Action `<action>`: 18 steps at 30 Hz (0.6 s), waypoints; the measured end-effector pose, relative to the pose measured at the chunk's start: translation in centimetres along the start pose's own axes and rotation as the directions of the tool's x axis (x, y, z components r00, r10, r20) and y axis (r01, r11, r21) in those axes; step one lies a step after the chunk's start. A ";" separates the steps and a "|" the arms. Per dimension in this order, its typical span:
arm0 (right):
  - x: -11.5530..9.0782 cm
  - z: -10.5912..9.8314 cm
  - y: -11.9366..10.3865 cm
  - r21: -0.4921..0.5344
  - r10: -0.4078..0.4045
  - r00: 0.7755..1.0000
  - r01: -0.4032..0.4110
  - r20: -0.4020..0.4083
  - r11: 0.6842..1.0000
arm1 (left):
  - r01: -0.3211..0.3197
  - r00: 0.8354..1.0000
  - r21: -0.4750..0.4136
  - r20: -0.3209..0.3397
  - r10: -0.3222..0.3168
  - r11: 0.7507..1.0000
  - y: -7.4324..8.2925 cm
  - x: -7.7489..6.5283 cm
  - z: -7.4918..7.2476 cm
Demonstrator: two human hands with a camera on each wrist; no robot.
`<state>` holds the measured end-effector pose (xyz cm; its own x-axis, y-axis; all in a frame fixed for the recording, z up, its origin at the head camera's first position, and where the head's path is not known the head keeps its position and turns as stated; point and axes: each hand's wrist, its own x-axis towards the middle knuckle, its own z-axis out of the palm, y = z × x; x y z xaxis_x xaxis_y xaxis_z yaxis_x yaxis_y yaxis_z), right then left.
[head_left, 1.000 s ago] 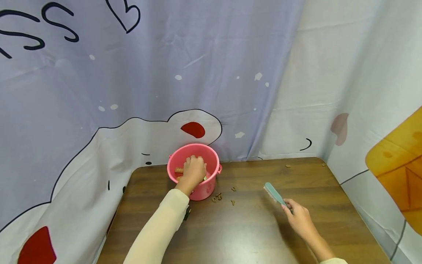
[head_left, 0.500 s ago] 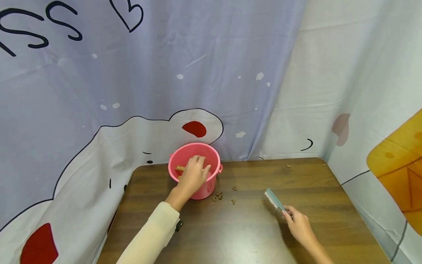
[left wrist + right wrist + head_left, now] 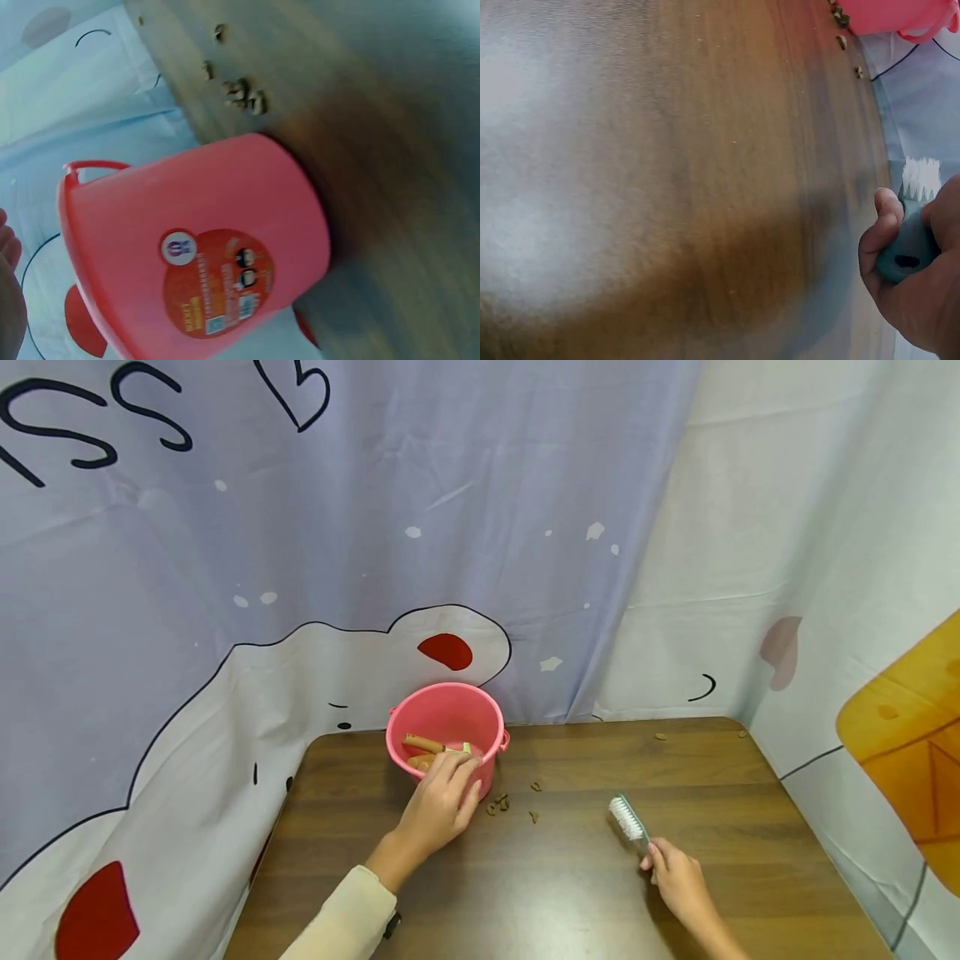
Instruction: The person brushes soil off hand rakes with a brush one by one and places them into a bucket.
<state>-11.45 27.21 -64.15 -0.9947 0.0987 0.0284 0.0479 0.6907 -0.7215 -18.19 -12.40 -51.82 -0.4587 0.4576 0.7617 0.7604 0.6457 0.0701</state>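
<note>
A pink bucket (image 3: 448,708) stands at the table's back edge, with a tan stick-like piece (image 3: 422,743) and other small pieces inside. Over its near rim is my left hand (image 3: 433,810), fingers bent loosely and nothing visible in them. In the left wrist view the bucket's labelled side (image 3: 135,217) fills the middle, and part of the hand (image 3: 10,300) shows at the left edge. My right hand (image 3: 681,878) grips a teal brush (image 3: 628,818) by its handle, above the table, white bristles turned up. The right wrist view shows the fingers wrapped around the handle (image 3: 909,251).
Several small brown curled bits (image 3: 503,803) lie on the wooden table (image 3: 555,893) right of the bucket. More bits (image 3: 661,737) lie near the back right edge. A printed curtain (image 3: 495,510) hangs right behind the table.
My left hand has come up out of the bucket and back toward the near rim, its fingers loosening. The right hand has turned the brush so its bristles face up.
</note>
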 end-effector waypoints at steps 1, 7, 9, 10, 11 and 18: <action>-0.1 0.1 0.1 0.013 0.004 1.000 -0.004 -0.001 1.000 | -0.020 1.000 0.006 -0.002 0.020 1.000 0.1 -0.3 0.0; -0.5 0.7 0.4 -0.036 0.017 0.999 -0.018 -0.043 0.999 | -0.096 0.995 0.024 0.021 0.096 0.995 0.4 -2.2 0.4; -0.7 0.9 0.6 -0.092 -0.005 0.997 -0.002 -0.073 0.996 | -0.102 0.994 0.032 0.040 0.101 0.994 0.3 -3.0 0.5; -0.9 1.0 0.6 -0.120 -0.019 0.996 0.008 -0.090 0.993 | -0.102 0.994 0.039 0.054 0.099 0.994 0.3 -3.4 0.6; -1.0 1.1 0.7 -0.139 -0.036 0.994 0.021 -0.106 0.990 | -0.099 0.993 0.046 0.070 0.095 0.994 0.2 -3.9 0.7; -1.8 1.6 0.6 -0.197 -0.053 0.991 0.027 -0.126 0.980 | -0.063 0.986 0.087 0.157 0.049 0.994 -0.2 -6.7 1.2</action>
<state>-9.78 26.31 -65.72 -0.9766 0.1514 0.1530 0.0380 0.8208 -0.5699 -15.78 -14.85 -57.74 -0.4876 0.5786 0.6538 0.7449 0.6663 -0.0342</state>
